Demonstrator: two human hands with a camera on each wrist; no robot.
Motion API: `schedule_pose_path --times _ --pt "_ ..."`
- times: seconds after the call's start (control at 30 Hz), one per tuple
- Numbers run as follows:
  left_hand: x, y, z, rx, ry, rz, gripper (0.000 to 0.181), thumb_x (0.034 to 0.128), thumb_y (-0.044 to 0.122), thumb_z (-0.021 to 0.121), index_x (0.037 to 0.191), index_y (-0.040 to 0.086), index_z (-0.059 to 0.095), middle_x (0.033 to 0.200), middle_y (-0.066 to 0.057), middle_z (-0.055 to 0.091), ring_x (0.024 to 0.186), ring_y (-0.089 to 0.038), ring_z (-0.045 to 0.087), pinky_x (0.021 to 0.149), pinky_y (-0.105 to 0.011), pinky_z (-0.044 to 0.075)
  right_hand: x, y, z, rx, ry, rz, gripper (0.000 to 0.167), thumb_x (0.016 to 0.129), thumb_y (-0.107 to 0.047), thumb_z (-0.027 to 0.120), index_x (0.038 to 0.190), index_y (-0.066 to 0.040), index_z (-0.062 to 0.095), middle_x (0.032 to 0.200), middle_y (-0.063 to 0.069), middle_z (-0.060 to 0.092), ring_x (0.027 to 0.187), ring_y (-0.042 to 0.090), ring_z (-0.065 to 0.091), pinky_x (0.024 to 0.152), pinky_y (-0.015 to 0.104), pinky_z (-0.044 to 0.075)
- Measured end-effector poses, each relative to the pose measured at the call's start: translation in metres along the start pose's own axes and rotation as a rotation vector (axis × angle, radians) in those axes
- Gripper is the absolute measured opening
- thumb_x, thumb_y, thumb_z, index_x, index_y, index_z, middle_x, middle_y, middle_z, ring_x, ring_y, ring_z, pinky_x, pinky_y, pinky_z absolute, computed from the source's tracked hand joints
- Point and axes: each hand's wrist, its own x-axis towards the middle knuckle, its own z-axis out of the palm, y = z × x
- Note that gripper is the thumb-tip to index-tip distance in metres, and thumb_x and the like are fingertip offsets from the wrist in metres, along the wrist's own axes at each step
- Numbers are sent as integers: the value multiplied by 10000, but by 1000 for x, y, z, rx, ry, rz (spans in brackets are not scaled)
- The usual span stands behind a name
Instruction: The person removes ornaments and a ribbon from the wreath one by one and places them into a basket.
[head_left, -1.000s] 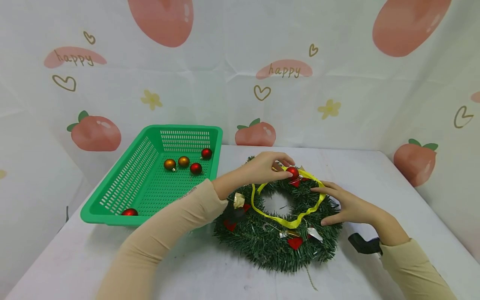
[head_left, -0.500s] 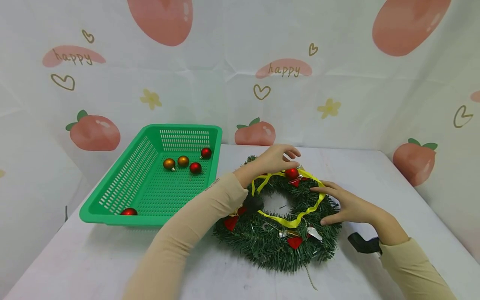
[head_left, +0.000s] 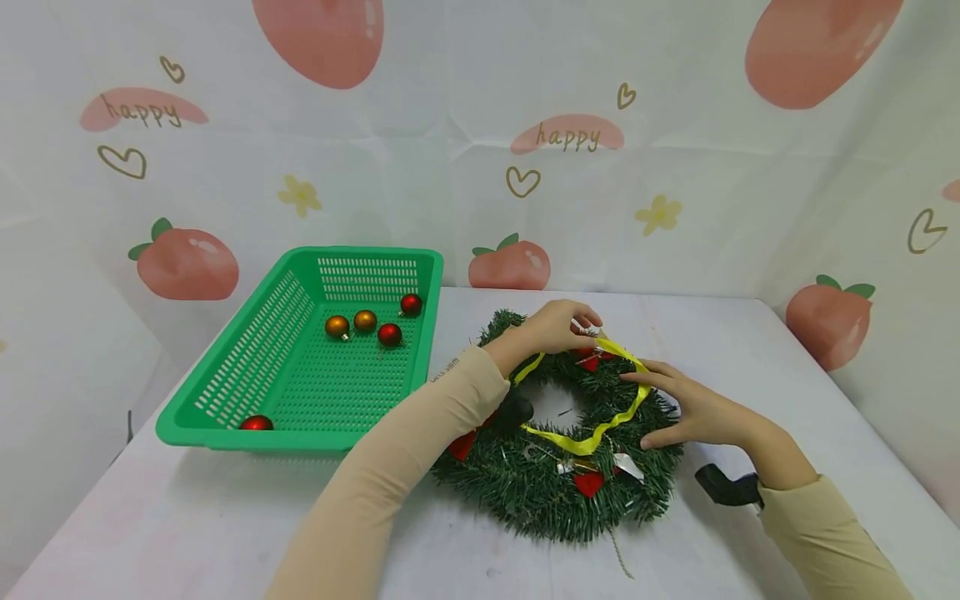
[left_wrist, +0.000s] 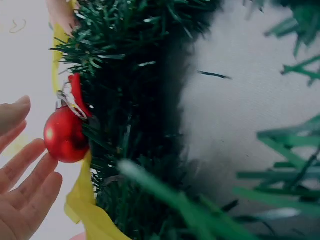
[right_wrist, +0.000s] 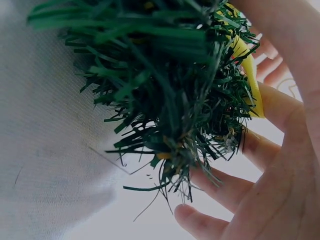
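Observation:
A green tinsel wreath (head_left: 551, 504) lies on the table, with a yellow ribbon (head_left: 583, 447) looped over it and red and gold bits attached. My left hand (head_left: 561, 325) is over the wreath's far side. In the left wrist view, its relaxed fingertips touch a red bauble (left_wrist: 65, 136) hanging by a silver cap and string beside the ribbon; the thumb stands apart from it. The head view hides this bauble behind the hand. My right hand (head_left: 701, 414) rests spread on the wreath's right side, and the right wrist view shows its fingers (right_wrist: 260, 150) against the tinsel edge.
A green plastic basket (head_left: 438, 283) stands to the left of the wreath. Inside lie red baubles (head_left: 390, 335) and gold baubles (head_left: 337, 327). A black wrist piece (head_left: 727, 487) sits by my right wrist. Behind the table hangs a printed cloth (head_left: 420, 183).
My left hand lifted off the red bauble and moved slightly right, then came down so that it covers the bauble in the head view. My right hand has stayed in place.

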Motion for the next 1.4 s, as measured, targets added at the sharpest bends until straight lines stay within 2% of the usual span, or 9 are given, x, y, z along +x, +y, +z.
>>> schedule_pose_path --times 0.3,0.53,0.77,0.93,1.03,1.17,1.4 --pt "-2 0 6 108 -8 -38 376 889 146 633 1257 90 581 1255 -114 598 1124 -218 588 907 -264 509 0 1 1 1 0 3 808 714 -382 788 1378 -103 423 1454 318 225 1279 541 296 885 699 375" --pt "-2 0 8 131 -8 -56 379 884 131 638 1257 93 582 1270 -118 586 1146 -220 575 912 -254 508 0 0 0 -4 3 0 805 711 -381 790 1374 -104 429 1451 325 231 1282 544 290 887 698 372" --pt "-4 3 7 196 2 -54 379 892 171 633 1263 117 578 1266 -85 591 1139 -194 575 913 -252 502 0 1 1 1 -5 11 806 710 -385 790 1376 -110 429 1450 331 226 1284 553 281 886 701 370" --pt "-10 8 2 251 11 -47 381 893 197 633 1264 129 578 1262 -68 591 1126 -185 578 900 -240 510 0 0 0 6 -3 14 804 708 -380 793 1374 -114 431 1449 331 224 1286 557 273 885 706 366" --pt "-15 10 -3 253 21 -37 378 897 188 627 1264 112 577 1258 -76 592 1128 -193 581 908 -250 513 -1 0 0 6 -4 14 801 708 -378 793 1373 -115 431 1448 331 226 1284 557 277 884 708 367" --pt "-23 11 -9 214 28 -21 375 898 170 622 1263 97 573 1256 -93 596 1118 -207 591 907 -272 515 -1 -1 0 8 -5 15 800 709 -378 793 1372 -113 431 1447 333 227 1283 557 277 885 712 364" --pt "-36 9 -16 173 18 28 377 889 172 636 1253 94 578 1238 -96 605 1063 -207 607 873 -281 518 0 -1 -1 11 -11 20 806 711 -381 790 1376 -107 426 1450 337 217 1285 563 270 885 712 365"
